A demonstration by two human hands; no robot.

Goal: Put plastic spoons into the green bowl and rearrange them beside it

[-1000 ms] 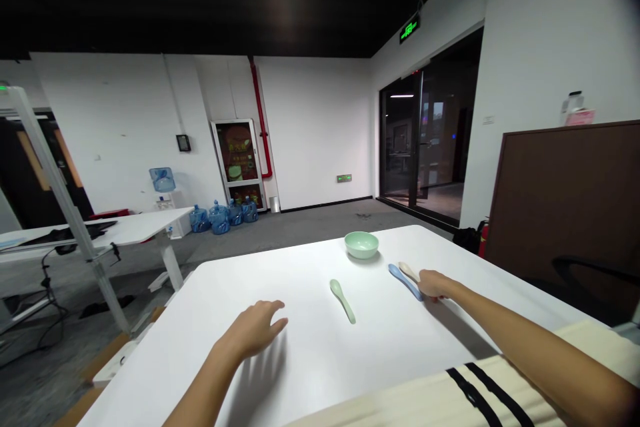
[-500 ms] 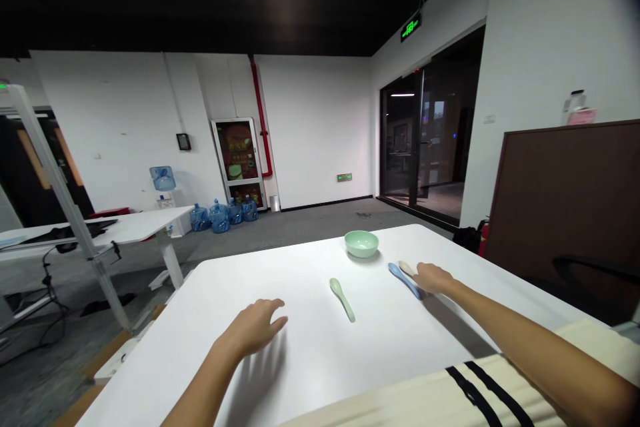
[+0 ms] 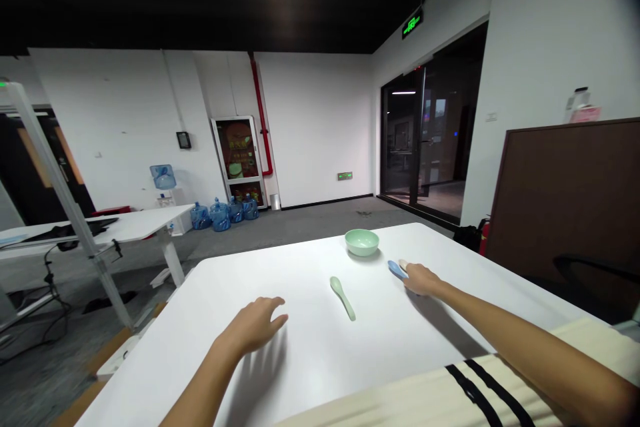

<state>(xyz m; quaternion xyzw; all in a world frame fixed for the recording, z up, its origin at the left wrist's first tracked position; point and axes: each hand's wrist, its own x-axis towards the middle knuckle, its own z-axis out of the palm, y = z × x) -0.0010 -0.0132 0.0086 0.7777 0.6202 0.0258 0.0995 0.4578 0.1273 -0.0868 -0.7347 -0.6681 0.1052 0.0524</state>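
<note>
Your left hand lies spread and empty on the white tabletop; your right hand curls over a blue spoon and cream spoon, pinch unclear. A green spoon lies loose; no spoon shows in the green bowl.

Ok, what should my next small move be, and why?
Probably grip the blue spoon with your right hand: the hand covers its handle, beside the cream spoon, while your left hand is farther off, short of the green spoon.

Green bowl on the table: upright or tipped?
Upright: the pale green bowl sits on its base on the white table, with its rim roughly level and its opening facing up.
</note>
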